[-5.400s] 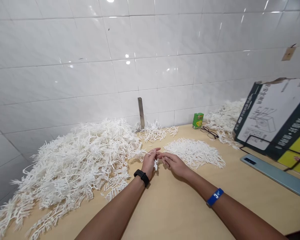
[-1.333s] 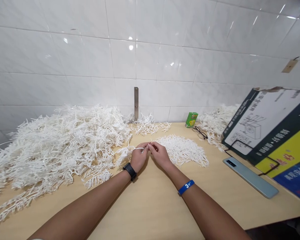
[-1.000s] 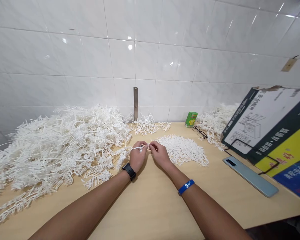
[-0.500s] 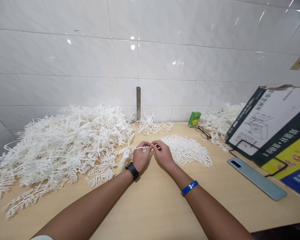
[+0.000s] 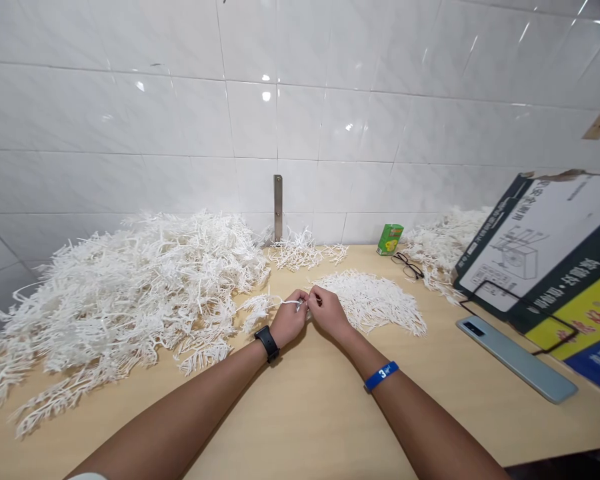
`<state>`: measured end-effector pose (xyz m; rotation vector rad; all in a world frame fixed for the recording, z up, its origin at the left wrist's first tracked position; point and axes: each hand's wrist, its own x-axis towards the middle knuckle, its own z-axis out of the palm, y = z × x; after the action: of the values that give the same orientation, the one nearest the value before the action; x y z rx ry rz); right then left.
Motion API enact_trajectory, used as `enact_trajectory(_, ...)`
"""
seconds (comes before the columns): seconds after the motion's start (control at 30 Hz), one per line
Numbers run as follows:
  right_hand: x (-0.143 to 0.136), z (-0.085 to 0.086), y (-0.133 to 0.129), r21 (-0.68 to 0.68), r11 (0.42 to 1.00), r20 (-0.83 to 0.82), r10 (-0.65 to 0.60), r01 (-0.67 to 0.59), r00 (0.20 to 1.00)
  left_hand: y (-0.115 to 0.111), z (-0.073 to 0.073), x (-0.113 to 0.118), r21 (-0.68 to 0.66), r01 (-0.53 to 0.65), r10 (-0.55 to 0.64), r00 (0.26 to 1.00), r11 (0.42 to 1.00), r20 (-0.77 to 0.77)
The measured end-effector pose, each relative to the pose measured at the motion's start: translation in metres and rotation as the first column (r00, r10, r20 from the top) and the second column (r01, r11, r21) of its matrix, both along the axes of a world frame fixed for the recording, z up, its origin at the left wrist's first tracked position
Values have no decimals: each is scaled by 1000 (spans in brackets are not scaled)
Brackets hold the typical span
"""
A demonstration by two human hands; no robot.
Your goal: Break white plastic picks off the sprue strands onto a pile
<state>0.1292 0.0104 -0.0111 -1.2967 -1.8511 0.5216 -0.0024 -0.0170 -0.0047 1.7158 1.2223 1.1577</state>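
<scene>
Both hands pinch one white plastic strip (image 5: 291, 303): left hand (image 5: 287, 323) and right hand (image 5: 327, 313) meet, strip trailing leftward.

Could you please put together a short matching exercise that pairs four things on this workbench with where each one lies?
Things:
1. phone
2. green carton
3. glasses
4. big white heap

Places:
A. by the wall, right of the metal bracket
B. left of the left hand
C. flat before the printed box
D. on the table between carton and box

Pairs: 1-C, 2-A, 3-D, 4-B
</scene>
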Motion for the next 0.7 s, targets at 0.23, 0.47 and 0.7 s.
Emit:
enact_trajectory(0.23,3,-1,3,-35,999,31,11,-9,999,-2,1,0,-39,-18,14,995,999,-101)
enact_trajectory(0.47,2,-3,5,-55,996,-71,72,-76,995,-5,0,0,-44,0,-5,992,999,-125)
enact_trajectory(0.7,1,-2,8,-124,957,-366,200,-260,909,4,-1,-5,-54,185,-177,976,981,127)
